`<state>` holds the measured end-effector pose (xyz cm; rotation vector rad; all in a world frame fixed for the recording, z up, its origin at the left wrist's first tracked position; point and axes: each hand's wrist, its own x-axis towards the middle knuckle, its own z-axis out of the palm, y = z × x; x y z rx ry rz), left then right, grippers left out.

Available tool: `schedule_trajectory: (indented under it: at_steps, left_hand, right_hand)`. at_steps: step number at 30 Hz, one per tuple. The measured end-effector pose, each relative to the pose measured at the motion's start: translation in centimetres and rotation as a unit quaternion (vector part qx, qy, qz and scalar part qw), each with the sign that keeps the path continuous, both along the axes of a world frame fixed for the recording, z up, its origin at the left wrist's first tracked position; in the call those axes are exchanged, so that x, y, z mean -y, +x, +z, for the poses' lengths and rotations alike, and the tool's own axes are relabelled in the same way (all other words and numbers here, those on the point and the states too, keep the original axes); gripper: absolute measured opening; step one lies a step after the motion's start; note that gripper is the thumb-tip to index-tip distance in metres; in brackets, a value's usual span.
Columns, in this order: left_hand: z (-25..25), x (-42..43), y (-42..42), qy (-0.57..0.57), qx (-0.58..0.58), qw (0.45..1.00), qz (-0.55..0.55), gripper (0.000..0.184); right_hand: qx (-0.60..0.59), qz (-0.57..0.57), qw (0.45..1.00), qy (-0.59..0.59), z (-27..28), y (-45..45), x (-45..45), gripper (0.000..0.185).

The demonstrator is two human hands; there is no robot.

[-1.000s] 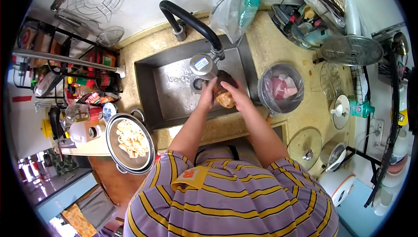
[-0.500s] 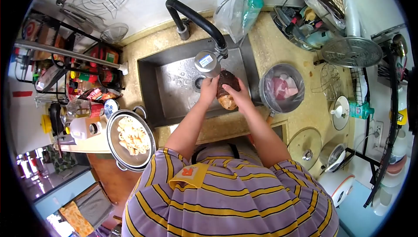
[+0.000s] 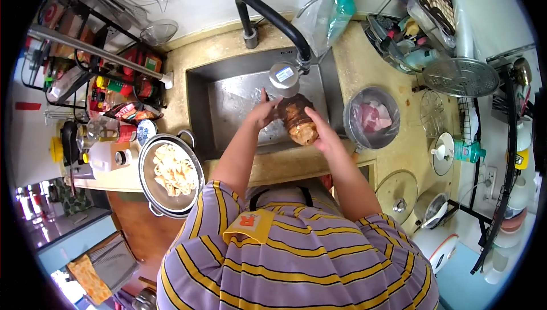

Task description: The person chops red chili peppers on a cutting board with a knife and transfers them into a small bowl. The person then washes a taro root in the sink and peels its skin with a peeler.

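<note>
Over the steel sink, just beside the tap's round head, a brown root vegetable is tilted, its paler end toward the person. The right hand grasps its right side; the left hand is at its left, though whether it grips cannot be told. Right of the sink, a bowl on the tabletop contains pink meat.

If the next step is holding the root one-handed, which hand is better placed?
Probably the right hand: its thumb lies on the root, near the paler end. The left hand is at the opposite side, its grip partly hidden.
</note>
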<state>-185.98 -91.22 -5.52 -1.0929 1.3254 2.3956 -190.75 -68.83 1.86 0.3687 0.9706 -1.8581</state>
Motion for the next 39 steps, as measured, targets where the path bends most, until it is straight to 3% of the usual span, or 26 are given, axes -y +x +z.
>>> schedule_trajectory:
  at_steps: [2,3,7,10,11,15,18,19,20,21,23,25,31,33,34,35,38,39]
  left_hand:
    - [0.8,1.4,-1.6,0.134,0.147,0.980,-0.017,0.099]
    - [1.6,1.5,-1.6,0.188,0.112,0.976,0.004,0.107]
    - [2.4,0.6,-3.3,0.202,0.080,0.976,-0.002,0.102]
    - [0.4,-1.2,-5.3,0.181,-0.057,0.982,-0.014,0.077]
    - [-0.6,-1.8,-6.5,0.170,-0.038,0.984,0.032,0.054]
    - [-5.4,-4.0,-8.9,0.210,0.038,0.970,0.112,0.054]
    - [-1.1,-5.2,-8.1,0.212,0.082,0.971,0.073,0.058]
    - [-10.2,-4.1,-8.9,0.284,0.032,0.958,0.013,0.062]
    - [-10.6,-4.1,-8.6,0.198,-0.041,0.978,-0.053,0.071]
    - [-10.5,-4.4,-7.8,0.110,-0.114,0.980,-0.117,0.081]
    - [-0.9,-6.0,-7.5,0.205,0.030,0.978,-0.023,0.076]
    - [-2.7,-6.3,-7.3,0.222,-0.012,0.975,-0.006,0.070]
    - [-0.7,-6.3,-3.9,0.250,-0.002,0.965,0.074,0.059]
    - [0.5,-7.0,-2.3,0.234,0.003,0.966,0.107,0.059]
    - [1.4,-7.1,-1.4,0.233,-0.020,0.968,0.089,0.070]
    - [1.7,-7.4,-0.7,0.236,-0.038,0.967,0.091,0.073]
    - [2.1,-6.7,1.1,0.235,-0.040,0.966,0.099,0.078]
    - [2.3,-6.3,1.5,0.234,-0.032,0.966,0.101,0.079]
  right_hand:
    - [0.024,-0.010,0.999,0.035,0.0,-0.4,-0.5,0.059]
    - [0.032,-0.013,0.999,0.038,-0.1,-0.7,-0.7,0.061]
    - [0.046,-0.031,0.998,0.033,0.4,-1.0,-1.6,0.065]
    - [0.071,-0.036,0.996,0.032,0.2,-1.3,-1.7,0.063]
    - [0.069,-0.043,0.996,0.044,0.1,-1.3,-1.7,0.064]
    - [0.065,-0.050,0.994,0.077,-0.1,-0.5,-1.9,0.064]
    - [0.055,-0.040,0.996,0.064,0.2,-0.2,-2.3,0.064]
    - [0.056,-0.036,0.996,0.052,0.0,-0.1,-2.4,0.064]
    - [0.057,-0.034,0.997,0.042,-0.1,0.0,-2.7,0.063]
    - [0.054,-0.037,0.997,0.028,-0.2,0.0,-2.8,0.062]
    - [0.044,-0.056,0.996,0.050,-0.6,0.2,-2.6,0.063]
    - [0.033,-0.057,0.996,0.056,-0.4,0.2,-2.5,0.067]
    - [-0.142,-0.088,0.970,0.176,-0.2,0.6,0.4,0.085]
    - [-0.275,-0.064,0.928,0.242,-0.9,1.4,1.8,0.089]
    - [-0.341,-0.050,0.898,0.271,-1.8,1.5,2.3,0.091]
    - [-0.434,-0.028,0.843,0.316,-5.6,1.4,2.7,0.099]
    - [-0.509,0.085,0.766,0.382,-3.6,1.4,3.7,0.104]
    - [-0.518,0.109,0.780,0.334,-3.6,1.0,4.1,0.110]
